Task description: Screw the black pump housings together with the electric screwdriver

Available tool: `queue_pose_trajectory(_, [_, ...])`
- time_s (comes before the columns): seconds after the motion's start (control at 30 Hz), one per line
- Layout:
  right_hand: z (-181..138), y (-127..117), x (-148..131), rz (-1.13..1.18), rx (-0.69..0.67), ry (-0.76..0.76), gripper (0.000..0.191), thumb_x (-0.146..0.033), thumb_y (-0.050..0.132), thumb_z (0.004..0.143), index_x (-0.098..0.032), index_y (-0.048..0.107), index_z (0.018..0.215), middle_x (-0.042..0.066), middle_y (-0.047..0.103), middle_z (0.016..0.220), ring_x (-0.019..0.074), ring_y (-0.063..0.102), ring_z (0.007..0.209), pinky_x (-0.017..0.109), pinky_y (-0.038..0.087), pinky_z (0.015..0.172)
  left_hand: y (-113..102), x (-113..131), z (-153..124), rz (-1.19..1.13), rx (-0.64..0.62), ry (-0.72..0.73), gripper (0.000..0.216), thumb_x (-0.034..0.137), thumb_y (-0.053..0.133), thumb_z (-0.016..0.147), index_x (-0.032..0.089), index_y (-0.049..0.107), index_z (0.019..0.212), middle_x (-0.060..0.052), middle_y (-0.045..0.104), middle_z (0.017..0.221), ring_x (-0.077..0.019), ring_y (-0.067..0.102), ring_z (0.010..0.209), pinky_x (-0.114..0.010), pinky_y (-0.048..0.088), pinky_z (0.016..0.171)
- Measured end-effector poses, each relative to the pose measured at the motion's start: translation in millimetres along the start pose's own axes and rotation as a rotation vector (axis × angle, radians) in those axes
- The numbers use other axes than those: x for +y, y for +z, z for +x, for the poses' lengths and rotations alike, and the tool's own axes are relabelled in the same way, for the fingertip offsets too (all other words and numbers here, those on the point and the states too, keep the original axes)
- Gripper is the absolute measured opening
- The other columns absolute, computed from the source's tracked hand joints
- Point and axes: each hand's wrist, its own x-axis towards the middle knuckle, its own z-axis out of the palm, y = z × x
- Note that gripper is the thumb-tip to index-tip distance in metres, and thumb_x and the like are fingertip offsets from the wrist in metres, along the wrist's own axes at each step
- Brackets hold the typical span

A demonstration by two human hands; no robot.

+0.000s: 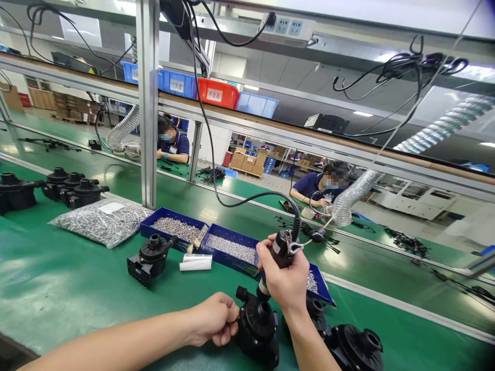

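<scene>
- Head view: a green workbench (pixel 58 288) runs the full width, with co-workers seated at benches behind.
- A clear bag of screws (pixel 101 220) lies left of the blue screw trays (pixel 211 238); a row of black pumps (pixel 73 189) stands further left.
- A black pump (pixel 258 330) stands at the near edge, just in front of the trays; another pump (pixel 151 258) sits apart to its left.
- The right hand (pixel 286 281) is closed around an electric screwdriver (pixel 279 253), held upright over the near pump.
- The left hand (pixel 214 318) is curled, fingers pinching that pump's side.
</scene>
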Motion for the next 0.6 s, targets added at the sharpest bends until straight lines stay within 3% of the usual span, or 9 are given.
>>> queue_pose_trajectory(0.17, [0,1,-6,0.047,0.004,0.023,0.031,-0.038,0.086,0.089,-0.018,0.064,0.099,0.004,0.069,0.079,0.0147,0.059,0.053,0.026,0.051,0.047,-4,2,1,-0.211,-0.036,-0.058,0.028,0.037,0.069,0.069,0.02,0.047,0.062,-0.001,0.054,0.061,-0.0077,0.044,0.04,-0.018,0.02,0.034])
queue_pose_trajectory(0.33, [0,2,-11,0.03,0.011,0.022,0.029,-0.036,0.086,0.087,-0.018,0.065,0.095,0.004,0.069,0.077,0.0153,0.061,0.053,0.025,0.053,0.047,-11,9,-13,-0.211,-0.024,0.037,0.026,0.037,0.074,0.056,0.017,0.059,0.063,-0.004,0.061,0.06,-0.0096,0.047,0.038,-0.018,0.024,0.028])
queue_pose_trajectory(0.43, [-2,5,-10,0.001,0.015,0.037,0.026,-0.034,0.085,0.086,-0.017,0.067,0.094,0.006,0.072,0.079,0.0178,0.066,0.055,0.027,0.057,0.05,-9,13,-20,-0.126,-0.03,0.104,0.042,0.046,0.089,0.057,0.016,0.062,0.067,-0.002,0.061,0.057,-0.009,0.048,0.038,-0.016,0.028,0.028])
queue_pose_trajectory(0.6, [-5,7,-2,0.017,0.053,0.059,0.026,-0.031,0.083,0.085,-0.017,0.066,0.1,0.005,0.073,0.081,0.02,0.07,0.056,0.027,0.059,0.052,1,10,-17,-0.103,0.073,0.075,0.065,0.056,0.104,0.044,0.019,0.06,0.075,0.002,0.058,0.049,-0.0099,0.046,0.036,-0.016,0.028,0.027])
